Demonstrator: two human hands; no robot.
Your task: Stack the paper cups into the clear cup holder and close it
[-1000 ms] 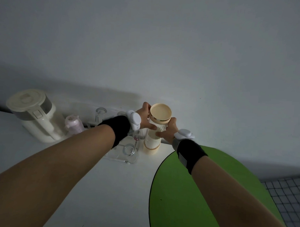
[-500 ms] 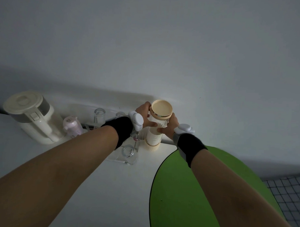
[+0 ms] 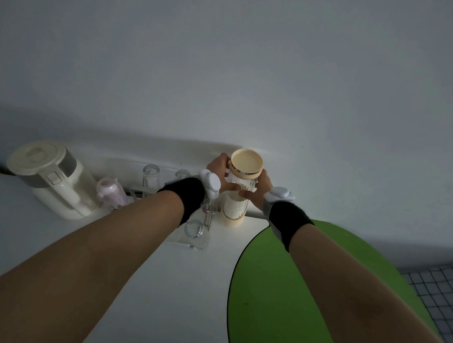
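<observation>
The clear ribbed cup holder (image 3: 241,184) stands upright at the back of the white table, on a cream base (image 3: 231,221). A cream lid (image 3: 247,162) sits on its top. A stack of white paper cups (image 3: 235,207) shows through the clear wall. My left hand (image 3: 221,171) grips the upper part of the tube from the left, thumb across its front. My right hand (image 3: 258,190) grips it from the right, thumb on the front just below the left thumb.
A cream electric kettle (image 3: 53,178) stands far left, a small pink bottle (image 3: 110,193) beside it. Glass cups (image 3: 151,175) and a clear acrylic rack (image 3: 192,231) lie left of the holder. A green round surface (image 3: 280,288) lies at right, tiled floor (image 3: 442,294) beyond.
The view has tipped a little, so the holder and both hands sit slightly higher in frame. Both hands keep their grip on the tube; the lid stays on top.
</observation>
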